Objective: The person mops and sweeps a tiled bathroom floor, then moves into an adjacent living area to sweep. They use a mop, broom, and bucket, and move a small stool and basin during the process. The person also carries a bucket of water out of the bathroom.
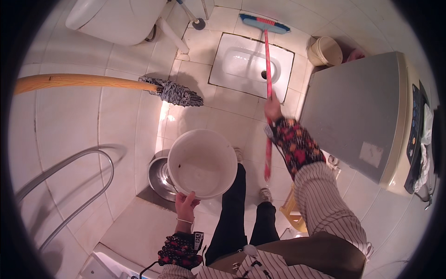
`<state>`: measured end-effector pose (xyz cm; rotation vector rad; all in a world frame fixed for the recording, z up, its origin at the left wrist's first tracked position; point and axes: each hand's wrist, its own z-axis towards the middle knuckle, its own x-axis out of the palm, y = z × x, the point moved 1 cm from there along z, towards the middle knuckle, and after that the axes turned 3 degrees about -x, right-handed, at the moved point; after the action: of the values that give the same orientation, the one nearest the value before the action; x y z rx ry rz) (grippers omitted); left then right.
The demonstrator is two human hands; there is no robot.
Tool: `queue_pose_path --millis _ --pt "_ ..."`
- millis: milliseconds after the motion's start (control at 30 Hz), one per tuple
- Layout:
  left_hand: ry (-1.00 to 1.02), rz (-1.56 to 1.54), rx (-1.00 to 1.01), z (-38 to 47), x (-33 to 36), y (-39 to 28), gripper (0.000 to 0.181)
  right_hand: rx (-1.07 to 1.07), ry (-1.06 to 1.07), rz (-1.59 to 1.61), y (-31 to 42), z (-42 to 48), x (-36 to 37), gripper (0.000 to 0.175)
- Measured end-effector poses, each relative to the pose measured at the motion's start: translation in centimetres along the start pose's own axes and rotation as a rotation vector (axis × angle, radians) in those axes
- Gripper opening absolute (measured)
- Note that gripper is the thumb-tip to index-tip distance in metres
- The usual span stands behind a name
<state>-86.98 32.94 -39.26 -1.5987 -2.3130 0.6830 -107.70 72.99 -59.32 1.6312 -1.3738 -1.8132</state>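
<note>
My right hand grips the red handle of a broom. The broom's blue and red head is at the far end, beyond the white squat toilet set in the tiled floor. With my left hand I hold a white plastic bucket by its near rim, thumb over the edge. Apart from a small dark speck on its inner wall, nothing shows inside the bucket. Partly hidden behind it is a stainless steel basin.
A mop with a wooden handle juts in from the left. The washing machine fills the right side, with a cream bucket behind it. A toilet brush stands beyond a white pipe. Low right is a yellow stool.
</note>
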Motion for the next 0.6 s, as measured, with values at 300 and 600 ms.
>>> queue_pose_path --millis 300,600 --pt "-0.074 0.052 -0.08 1.2 -0.9 -0.5 0.031 0.463 0.321 0.122 6.4 -18.8 -16.1 0.041" --pt "-0.11 0.055 -0.089 1.7 -1.6 0.8 0.032 -0.113 0.284 -0.008 7.1 -7.3 -6.9 0.035"
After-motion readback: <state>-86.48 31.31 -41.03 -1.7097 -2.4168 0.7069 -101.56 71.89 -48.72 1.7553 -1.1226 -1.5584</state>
